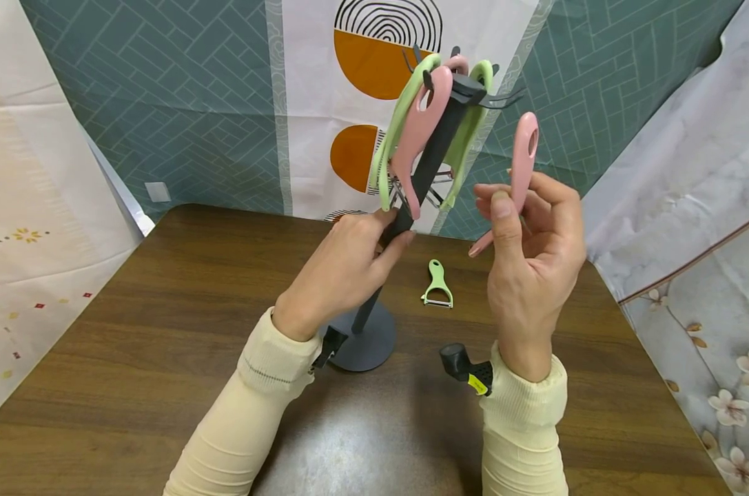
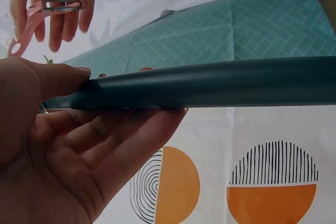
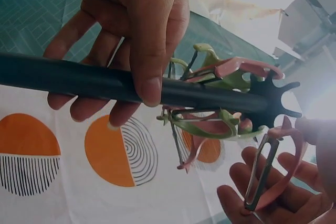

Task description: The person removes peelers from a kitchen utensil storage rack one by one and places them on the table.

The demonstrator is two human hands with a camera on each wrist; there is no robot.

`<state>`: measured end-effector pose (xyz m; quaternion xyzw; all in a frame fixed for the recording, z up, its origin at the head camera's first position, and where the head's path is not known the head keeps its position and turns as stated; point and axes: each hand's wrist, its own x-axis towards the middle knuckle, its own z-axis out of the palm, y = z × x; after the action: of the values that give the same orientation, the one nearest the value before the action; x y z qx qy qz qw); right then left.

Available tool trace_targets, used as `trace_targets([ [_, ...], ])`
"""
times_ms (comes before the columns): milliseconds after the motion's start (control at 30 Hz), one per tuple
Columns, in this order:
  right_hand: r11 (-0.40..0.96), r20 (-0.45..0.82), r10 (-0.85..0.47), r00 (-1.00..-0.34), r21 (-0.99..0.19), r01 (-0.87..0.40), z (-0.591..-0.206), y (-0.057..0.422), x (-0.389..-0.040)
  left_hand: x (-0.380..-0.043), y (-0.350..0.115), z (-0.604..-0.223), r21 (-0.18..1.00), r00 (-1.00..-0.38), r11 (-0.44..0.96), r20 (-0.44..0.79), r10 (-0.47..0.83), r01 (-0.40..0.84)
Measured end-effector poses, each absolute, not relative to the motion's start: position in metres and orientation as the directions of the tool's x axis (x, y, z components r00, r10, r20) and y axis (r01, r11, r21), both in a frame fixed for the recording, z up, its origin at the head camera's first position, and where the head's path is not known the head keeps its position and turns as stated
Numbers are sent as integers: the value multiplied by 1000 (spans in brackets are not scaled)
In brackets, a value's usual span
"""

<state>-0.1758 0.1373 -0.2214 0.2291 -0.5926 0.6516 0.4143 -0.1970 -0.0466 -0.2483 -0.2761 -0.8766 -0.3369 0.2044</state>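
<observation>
My left hand (image 1: pixel 337 265) grips the dark pole (image 1: pixel 435 148) of a hook stand below its hanging peelers. In the left wrist view, thumb and fingers lie on opposite sides of the pole (image 2: pixel 236 82). A pink peeler (image 1: pixel 523 158) is pinched in my right hand (image 1: pixel 532 269), its slotted handle end pointing up, just right of the stand's top. Its metal blade (image 3: pixel 262 174) shows in the right wrist view. From the hooks hang a pink peeler (image 1: pixel 419 131) and green peelers (image 1: pixel 470 138), with another pink one partly hidden behind.
A green peeler (image 1: pixel 437 277) lies on the wooden table (image 1: pixel 225 275), right of the stand. The round dark base (image 1: pixel 371 348) of the stand sits on the tabletop. Bare hooks (image 1: pixel 504 100) stick out at the stand's top right. Patterned cloth (image 1: pixel 163 103) hangs behind the table.
</observation>
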Motion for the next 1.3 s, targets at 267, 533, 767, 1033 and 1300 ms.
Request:
trace_targets([
  [267, -6, 777, 250, -578, -596, -803, -220, 139, -178, -197, -50, -247, 512, -776, 601, 528, 344, 614],
  [533, 35, 734, 249, -631, -658, -752, -221, 146, -178, -199, -56, -248, 553, -793, 579, 507, 338, 600],
  [767, 18, 723, 233, -650, -672, -741, -222, 150, -179, -199, -58, -248, 575, -799, 562, 506, 326, 594],
  [1033, 24, 712, 226, -665, -686, -727, -223, 152, -181, -200, -61, -248, 583, -801, 557, 504, 325, 592],
  [1300, 69, 693, 198, -694, -716, -695, -224, 154, -184, -201, -64, -247, 589, -807, 559, 494, 322, 584],
])
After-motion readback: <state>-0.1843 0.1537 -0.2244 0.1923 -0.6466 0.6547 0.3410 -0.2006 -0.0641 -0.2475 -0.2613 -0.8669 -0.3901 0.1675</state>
